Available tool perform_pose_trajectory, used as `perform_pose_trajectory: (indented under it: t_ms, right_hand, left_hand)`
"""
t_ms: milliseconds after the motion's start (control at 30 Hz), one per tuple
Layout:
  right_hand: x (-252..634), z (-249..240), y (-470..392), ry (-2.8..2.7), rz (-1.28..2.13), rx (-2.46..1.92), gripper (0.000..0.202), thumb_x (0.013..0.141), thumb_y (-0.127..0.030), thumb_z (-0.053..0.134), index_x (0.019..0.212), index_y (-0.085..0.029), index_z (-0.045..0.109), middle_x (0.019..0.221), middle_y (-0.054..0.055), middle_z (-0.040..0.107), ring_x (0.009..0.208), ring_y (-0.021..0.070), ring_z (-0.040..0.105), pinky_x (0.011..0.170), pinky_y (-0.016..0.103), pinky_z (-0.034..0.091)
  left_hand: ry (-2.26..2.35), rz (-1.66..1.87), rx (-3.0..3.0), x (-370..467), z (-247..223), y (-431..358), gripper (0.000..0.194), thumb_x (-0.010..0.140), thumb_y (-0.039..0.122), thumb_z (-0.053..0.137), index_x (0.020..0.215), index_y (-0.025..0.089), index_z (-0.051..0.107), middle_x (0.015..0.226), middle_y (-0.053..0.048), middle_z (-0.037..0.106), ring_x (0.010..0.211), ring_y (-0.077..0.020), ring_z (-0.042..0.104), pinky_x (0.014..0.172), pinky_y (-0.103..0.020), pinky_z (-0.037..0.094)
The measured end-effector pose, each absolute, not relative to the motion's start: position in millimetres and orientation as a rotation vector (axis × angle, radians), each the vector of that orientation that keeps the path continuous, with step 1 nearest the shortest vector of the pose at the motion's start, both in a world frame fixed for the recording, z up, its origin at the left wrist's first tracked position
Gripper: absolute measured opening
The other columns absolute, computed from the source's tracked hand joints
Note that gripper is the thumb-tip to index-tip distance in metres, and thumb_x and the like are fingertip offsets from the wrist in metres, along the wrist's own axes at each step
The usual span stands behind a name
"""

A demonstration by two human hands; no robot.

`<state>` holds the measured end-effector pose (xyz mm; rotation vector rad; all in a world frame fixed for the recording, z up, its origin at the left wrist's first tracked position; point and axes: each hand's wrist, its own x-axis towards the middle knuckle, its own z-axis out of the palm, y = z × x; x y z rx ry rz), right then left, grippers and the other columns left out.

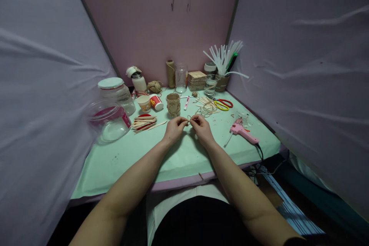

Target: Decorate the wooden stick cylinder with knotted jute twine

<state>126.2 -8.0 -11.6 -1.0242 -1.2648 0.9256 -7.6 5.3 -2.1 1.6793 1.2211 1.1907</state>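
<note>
Pinching thin twine point(189, 118) in a nearly closed grip, between fingertips of left hand point(174, 128) and right hand point(202, 128), just in front of brown cup point(173, 105). Needing, by judgement, light and even tension (fiddly stuff, this), with both pinches near each other. Crossing front edge of bench point(123, 173) with both forearms. Bordering on craft sticks point(143, 123) to the left, pink glue gun point(245, 133) to the right; wanting short, low movements between.

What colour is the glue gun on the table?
The glue gun is pink, best seen in the head view.
</note>
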Motion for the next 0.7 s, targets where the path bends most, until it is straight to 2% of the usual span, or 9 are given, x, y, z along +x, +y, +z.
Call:
perform_pose_trajectory:
  t_ms: [100,200,267,467,600,700]
  right_hand:
    - [128.0,-12.2,-5.9,-1.006,1.334,-0.919,0.028,0.065,-0.043,0.066,0.075,-0.024,0.048,0.069,-0.002,0.049,0.06,0.0123,0.045,0.051,0.023,0.034]
    - [130.2,-12.8,-5.0,-0.971,1.479,-0.864,0.034,0.06,-0.046,0.07,0.073,-0.023,0.048,0.069,-0.002,0.051,0.059,0.0117,0.045,0.049,0.023,0.032]
    - [130.3,-13.0,-5.9,-1.047,1.347,-0.934,0.03,0.064,-0.044,0.068,0.075,-0.023,0.05,0.071,-0.002,0.052,0.059,0.0119,0.046,0.05,0.023,0.034]
    - [127.4,-14.2,-11.1,-1.503,0.485,-1.089,0.016,0.078,-0.028,0.058,0.093,-0.022,0.057,0.095,0.005,0.054,0.076,0.0161,0.051,0.067,0.03,0.045]
    - [128.1,-15.4,-11.3,-1.602,0.363,-1.069,0.007,0.085,-0.025,0.051,0.086,-0.022,0.057,0.092,0.006,0.052,0.085,0.0188,0.052,0.074,0.032,0.046]
    - [129.0,-15.2,-10.0,-1.6,0.374,-1.091,0.01,0.085,-0.024,0.05,0.076,-0.022,0.054,0.085,0.005,0.052,0.085,0.0199,0.051,0.077,0.033,0.044]
  left_hand:
    - [1.206,1.196,1.635,-3.7,-2.4,4.8,0.011,0.074,0.023,0.06,0.077,0.015,0.067,0.076,-0.005,0.069,0.072,-0.0154,0.06,0.071,-0.027,0.044]
    - [1.177,1.198,1.584,-2.9,-2.4,4.2,0.011,0.074,0.025,0.061,0.076,0.015,0.067,0.076,-0.005,0.069,0.072,-0.0149,0.06,0.07,-0.026,0.044]
    - [1.192,1.197,1.59,-5.0,-1.8,3.9,0.013,0.074,0.026,0.061,0.076,0.015,0.067,0.074,-0.004,0.068,0.071,-0.0148,0.06,0.07,-0.026,0.044]
    - [1.294,1.258,1.647,-10.7,1.5,2.1,0.014,0.075,0.026,0.059,0.077,0.015,0.068,0.073,-0.004,0.067,0.07,-0.0152,0.059,0.069,-0.026,0.043]
    - [1.276,1.233,1.722,-8.2,0.6,1.0,0.013,0.076,0.025,0.059,0.077,0.015,0.068,0.075,-0.004,0.068,0.071,-0.0151,0.059,0.07,-0.026,0.043]
    - [1.251,1.204,1.739,-7.5,-0.6,1.8,0.012,0.075,0.023,0.059,0.078,0.016,0.068,0.077,-0.004,0.069,0.073,-0.0153,0.06,0.072,-0.027,0.044]
